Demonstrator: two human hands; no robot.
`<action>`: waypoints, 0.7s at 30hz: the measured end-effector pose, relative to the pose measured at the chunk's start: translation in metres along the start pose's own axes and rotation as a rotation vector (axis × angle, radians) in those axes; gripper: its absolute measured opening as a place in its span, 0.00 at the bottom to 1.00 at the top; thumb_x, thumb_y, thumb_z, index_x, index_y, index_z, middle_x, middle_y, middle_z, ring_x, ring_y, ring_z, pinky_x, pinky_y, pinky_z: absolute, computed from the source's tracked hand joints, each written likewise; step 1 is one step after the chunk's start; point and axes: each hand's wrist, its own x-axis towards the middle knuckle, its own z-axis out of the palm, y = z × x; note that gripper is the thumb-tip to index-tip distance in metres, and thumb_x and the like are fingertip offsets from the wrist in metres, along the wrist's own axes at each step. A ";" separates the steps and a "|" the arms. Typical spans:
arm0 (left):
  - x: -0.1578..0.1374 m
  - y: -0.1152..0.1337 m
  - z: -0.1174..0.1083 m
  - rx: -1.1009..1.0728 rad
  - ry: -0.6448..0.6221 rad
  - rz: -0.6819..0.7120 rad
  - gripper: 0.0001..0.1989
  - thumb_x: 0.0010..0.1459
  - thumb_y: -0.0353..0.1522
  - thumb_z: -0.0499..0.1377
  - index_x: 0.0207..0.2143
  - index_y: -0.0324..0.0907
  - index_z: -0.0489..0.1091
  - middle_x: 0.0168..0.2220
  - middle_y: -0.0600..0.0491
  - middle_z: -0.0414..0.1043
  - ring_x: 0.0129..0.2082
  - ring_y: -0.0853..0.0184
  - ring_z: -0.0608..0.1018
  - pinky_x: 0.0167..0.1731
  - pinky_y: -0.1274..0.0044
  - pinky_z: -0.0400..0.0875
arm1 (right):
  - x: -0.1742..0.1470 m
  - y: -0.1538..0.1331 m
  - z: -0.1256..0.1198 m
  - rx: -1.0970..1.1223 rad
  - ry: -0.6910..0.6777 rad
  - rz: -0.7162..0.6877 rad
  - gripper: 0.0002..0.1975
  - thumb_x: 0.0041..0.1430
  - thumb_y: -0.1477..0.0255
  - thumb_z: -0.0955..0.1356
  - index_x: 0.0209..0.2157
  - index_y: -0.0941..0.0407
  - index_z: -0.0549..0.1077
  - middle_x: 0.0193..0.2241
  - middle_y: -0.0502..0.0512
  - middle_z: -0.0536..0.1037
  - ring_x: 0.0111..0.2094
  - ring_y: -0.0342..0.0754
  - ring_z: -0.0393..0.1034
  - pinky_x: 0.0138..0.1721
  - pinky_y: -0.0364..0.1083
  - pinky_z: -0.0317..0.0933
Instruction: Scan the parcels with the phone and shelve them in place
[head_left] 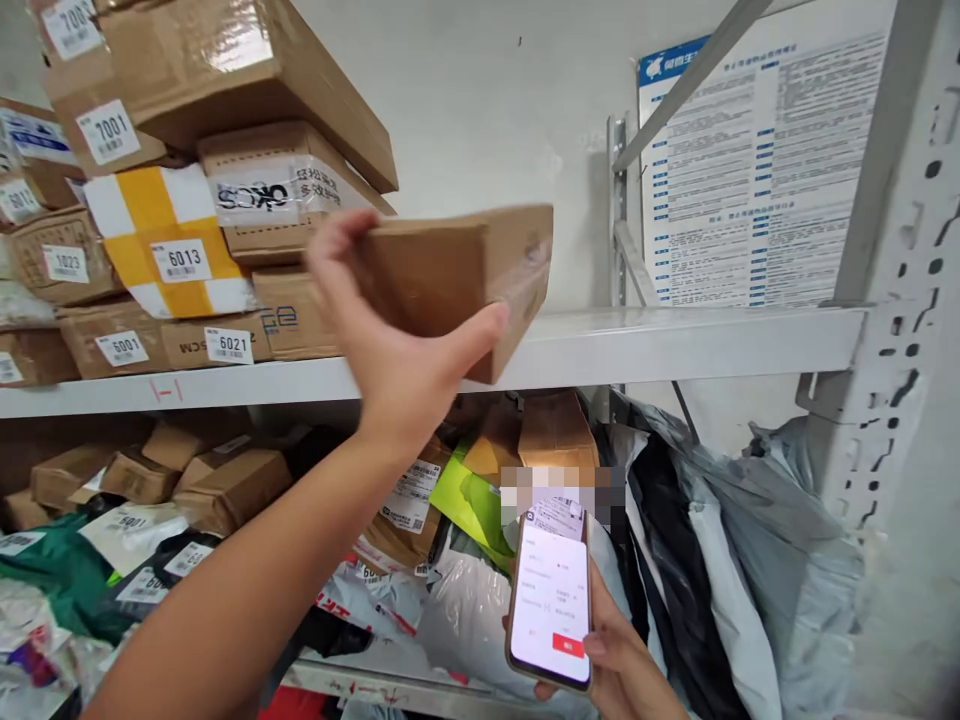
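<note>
My left hand (397,350) is raised at the height of the upper shelf, fingers and thumb clamped round a brown cardboard box (442,265). The box is tilted and hangs just over the shelf's front edge, to the right of the stacked parcels. Lower down, my right hand (611,640) grips a smartphone (551,600) with its thumb at a red button on the lit screen. Part of the phone's upper end is blurred out by a mosaic patch. Behind the phone stands another brown box (559,430) among the parcels on the lower shelf.
Labelled boxes are stacked on the upper shelf (675,345) at the left, among them a yellow-and-white parcel (176,240). Bags and small boxes crowd the lower shelf. A perforated metal post (892,350) and grey plastic bags (780,540) bound the right side. A printed notice (765,170) hangs behind.
</note>
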 end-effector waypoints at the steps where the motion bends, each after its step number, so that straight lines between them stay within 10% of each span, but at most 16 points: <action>1: 0.003 -0.006 0.011 0.009 0.008 -0.040 0.38 0.47 0.42 0.69 0.56 0.49 0.53 0.58 0.52 0.56 0.62 0.55 0.63 0.64 0.57 0.58 | -0.001 0.002 -0.002 0.000 0.013 -0.005 0.61 0.45 0.67 0.74 0.69 0.53 0.31 0.56 0.67 0.75 0.45 0.66 0.77 0.28 0.51 0.73; 12: 0.012 -0.044 0.051 0.247 0.000 -0.107 0.37 0.45 0.43 0.70 0.54 0.49 0.58 0.64 0.48 0.37 0.69 0.35 0.36 0.64 0.43 0.30 | -0.017 0.010 -0.014 0.055 0.194 -0.015 0.59 0.47 0.67 0.75 0.70 0.48 0.35 0.57 0.66 0.74 0.47 0.70 0.76 0.26 0.51 0.74; 21: 0.032 -0.049 0.050 0.362 -0.261 0.004 0.30 0.48 0.45 0.68 0.50 0.46 0.66 0.55 0.47 0.61 0.67 0.51 0.47 0.68 0.55 0.26 | -0.024 0.020 -0.030 0.114 0.268 -0.034 0.61 0.46 0.67 0.77 0.70 0.50 0.35 0.58 0.68 0.73 0.42 0.66 0.78 0.24 0.53 0.74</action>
